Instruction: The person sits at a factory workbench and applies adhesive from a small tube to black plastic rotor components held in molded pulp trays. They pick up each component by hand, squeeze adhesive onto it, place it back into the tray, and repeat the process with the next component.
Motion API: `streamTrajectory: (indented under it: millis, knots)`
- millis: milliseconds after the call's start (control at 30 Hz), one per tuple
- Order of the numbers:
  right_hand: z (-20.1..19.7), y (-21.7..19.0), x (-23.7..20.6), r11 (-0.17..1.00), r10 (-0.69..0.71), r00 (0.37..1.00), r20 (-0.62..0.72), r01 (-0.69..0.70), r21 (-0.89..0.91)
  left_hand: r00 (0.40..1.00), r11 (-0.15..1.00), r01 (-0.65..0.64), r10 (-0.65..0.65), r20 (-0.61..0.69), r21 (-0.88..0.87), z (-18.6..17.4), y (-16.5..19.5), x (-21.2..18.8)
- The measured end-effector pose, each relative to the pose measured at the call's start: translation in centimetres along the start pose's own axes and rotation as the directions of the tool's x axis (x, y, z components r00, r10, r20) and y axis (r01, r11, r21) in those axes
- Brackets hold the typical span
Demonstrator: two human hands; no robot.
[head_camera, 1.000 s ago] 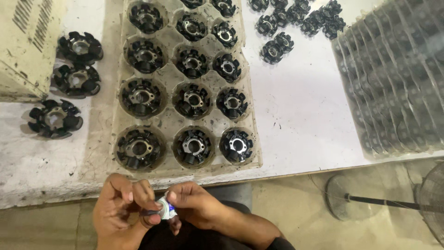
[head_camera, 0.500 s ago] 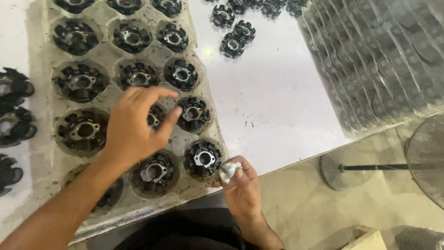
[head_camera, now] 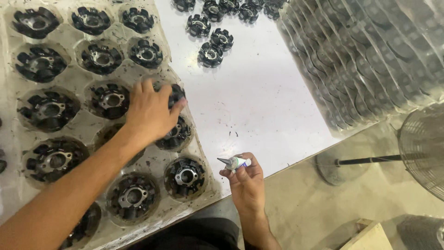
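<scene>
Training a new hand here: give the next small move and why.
Probably lift the black part out of its tray pocket toward the tube. The left hand already covers that part, and the right hand holds the tube, nozzle toward the tray.

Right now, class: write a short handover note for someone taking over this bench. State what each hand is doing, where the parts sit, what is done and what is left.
Left hand: palm down on the clear blister tray, fingers over a black stator core in the right column.
Right hand: off the table edge, gripping a small adhesive tube, nozzle pointing left.
Parts: tray pockets hold black stator cores; loose cores lie on the white table; stacked empty trays to the right.
Done: cannot tell which cores are treated.
Left: check every core.
</scene>
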State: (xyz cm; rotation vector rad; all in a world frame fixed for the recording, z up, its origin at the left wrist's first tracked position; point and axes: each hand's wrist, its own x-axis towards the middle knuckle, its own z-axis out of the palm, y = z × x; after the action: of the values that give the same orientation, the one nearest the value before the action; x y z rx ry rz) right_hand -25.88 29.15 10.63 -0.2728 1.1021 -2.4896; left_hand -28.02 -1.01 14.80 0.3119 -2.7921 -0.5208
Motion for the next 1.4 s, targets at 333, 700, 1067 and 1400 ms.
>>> streamTrajectory:
  millis: [333, 700, 1067, 1400]
  knots:
    - [3.7, 2.3, -0.2, 0.955, -0.226, 0.962, 0.156, 0.25, -0.158, 0.95, 0.419, -0.184, -0.157, -0.271, -0.889, -10.2, 3.2, -13.1]
    - [4.9, 2.1, -2.0, 0.944, -0.25, 0.955, 0.162, 0.277, -0.181, 0.998, 0.974, -0.018, 0.032, -0.056, 0.227, -1.1, -4.7, 2.1]
    - [2.1, 1.3, -1.0, 0.974, -0.153, 0.985, 0.077, 0.164, -0.159, 0.982, 0.744, 0.137, -0.19, 0.012, 0.654, -2.3, -13.9, 5.6]
    - [4.1, 2.4, -0.3, 0.993, 0.116, 0.982, 0.149, -0.111, -0.042, 0.979, 0.778, 0.152, -0.203, 0.015, 0.61, -3.0, -14.5, 6.3]
